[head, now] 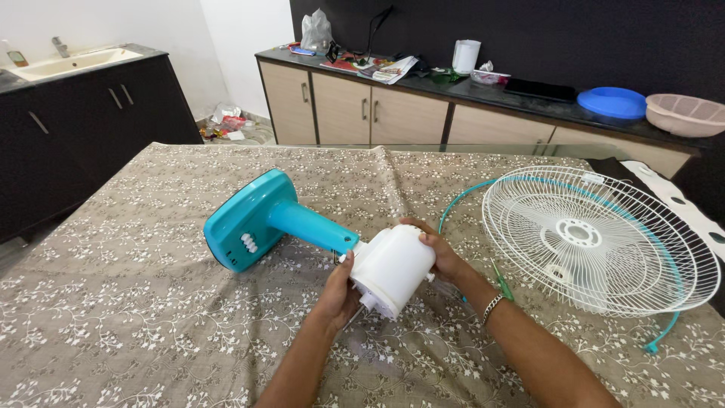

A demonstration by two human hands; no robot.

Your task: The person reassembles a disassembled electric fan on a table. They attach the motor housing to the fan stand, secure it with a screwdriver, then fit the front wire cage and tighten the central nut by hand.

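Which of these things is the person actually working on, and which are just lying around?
In hand: white motor housing, gripped by left hand and right hand; teal fan base; white wire grille.

Lying about: blue lid, pink basin, white jug, sink.

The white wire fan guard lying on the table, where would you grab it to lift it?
Probably by the outer rim of the white wire fan guard, on the near edge, coming from the right hand side. It lies dished on the tablecloth, so the rim sits exposed there; the thin wires would likely bend.
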